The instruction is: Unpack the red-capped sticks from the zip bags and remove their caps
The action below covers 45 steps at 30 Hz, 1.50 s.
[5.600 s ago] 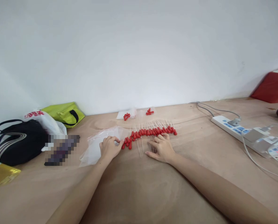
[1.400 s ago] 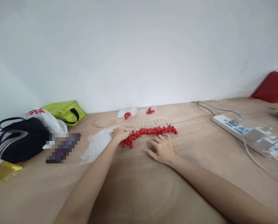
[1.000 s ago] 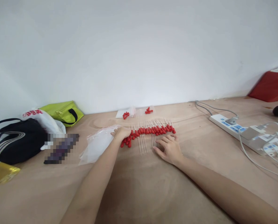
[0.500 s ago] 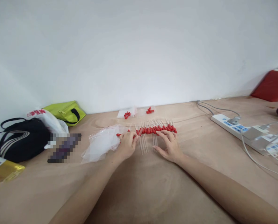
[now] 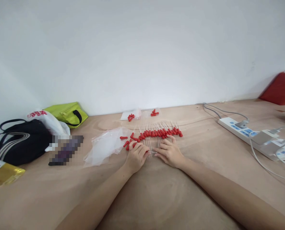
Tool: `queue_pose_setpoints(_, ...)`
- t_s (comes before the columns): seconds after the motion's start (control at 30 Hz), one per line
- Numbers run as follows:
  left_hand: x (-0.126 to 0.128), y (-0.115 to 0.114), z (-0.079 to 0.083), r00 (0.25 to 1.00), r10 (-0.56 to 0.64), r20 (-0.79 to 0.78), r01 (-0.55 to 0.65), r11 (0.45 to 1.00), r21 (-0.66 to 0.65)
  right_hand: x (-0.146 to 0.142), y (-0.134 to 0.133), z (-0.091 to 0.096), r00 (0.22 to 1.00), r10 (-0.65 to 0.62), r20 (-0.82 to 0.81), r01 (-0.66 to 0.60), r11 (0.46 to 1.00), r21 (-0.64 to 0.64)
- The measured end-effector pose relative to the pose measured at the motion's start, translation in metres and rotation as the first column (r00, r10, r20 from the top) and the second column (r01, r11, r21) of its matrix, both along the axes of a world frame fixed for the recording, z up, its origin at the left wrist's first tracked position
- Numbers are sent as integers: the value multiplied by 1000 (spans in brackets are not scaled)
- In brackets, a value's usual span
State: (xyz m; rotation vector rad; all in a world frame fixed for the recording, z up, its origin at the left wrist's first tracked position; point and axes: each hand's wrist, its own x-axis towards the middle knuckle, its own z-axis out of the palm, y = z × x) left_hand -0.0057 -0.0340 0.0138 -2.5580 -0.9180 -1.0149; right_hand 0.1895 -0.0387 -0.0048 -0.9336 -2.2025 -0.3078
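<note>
My left hand (image 5: 137, 156) is closed in a pinch on a red rubber dropper bulb, mostly hidden by the fingers. My right hand (image 5: 168, 151) pinches a thin clear dropper tube (image 5: 153, 152), whose other end meets the left fingertips. Just beyond both hands lies a row of droppers (image 5: 154, 133), red bulbs toward me and clear stems pointing to the wall. Several loose tubes (image 5: 147, 142) lie on the table between the hands and that row. Loose red bulbs (image 5: 126, 143) are scattered beside my left hand.
Clear zip bags (image 5: 104, 145) are stacked to the left. Farther back, two small bags hold red bulbs (image 5: 131, 117). A power strip (image 5: 237, 127) with cables lies at right. Black (image 5: 20, 143) and green bags (image 5: 65, 111) sit at left, a red bag (image 5: 278, 89) at far right.
My hands have come together, nearer to me. The right hand has picked up a tube, and the left hand has brought a bulb toward it from the left.
</note>
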Motion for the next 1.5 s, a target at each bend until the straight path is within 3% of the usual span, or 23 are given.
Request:
queue_pose_setpoints(0.27, -8, 3, 2, 999, 35, -31, -37, 998, -52, 1, -1, -1, 1000, -27, -1, 27, 999, -41)
queue_pose_setpoints(0.6, -12, -2, 1, 998, 18, -64, -23, 997, -79, 6, -11, 1, 999, -40, -29, 41, 999, 34)
queue_pose_setpoints(0.9, -15, -2, 4, 995, 14, -100, -23, 995, -96, 8, -12, 3, 998, -60, -15, 60, 998, -21)
queue_pose_setpoints(1.0, -28, 2, 0, 996, 66, -54, -71, 993, -95, 17, -8, 2, 992, -112, -58, 109, 993, -44)
queue_pose_setpoints(1.13, -45, 6, -2, 985, 99, 143, -86, 992, -98, 24, -3, 1, 974, -176, -143, 167, 983, -71)
queue_pose_setpoints(1.23, -51, 11, 1, 939, 221, 264, -191, 972, -136, 18, -2, 1, 958, -193, -214, 187, 981, -49)
queue_pose_setpoints(1.33, -56, 20, 4, 853, 403, 333, -337, 911, -239, 9, 0, 1, 952, -207, -226, 204, 978, -37)
queue_pose_setpoints(1.5, -66, 34, 1, 784, 565, 256, -446, 800, -401, 1, 10, 1, 960, -239, -146, 239, 971, -23)
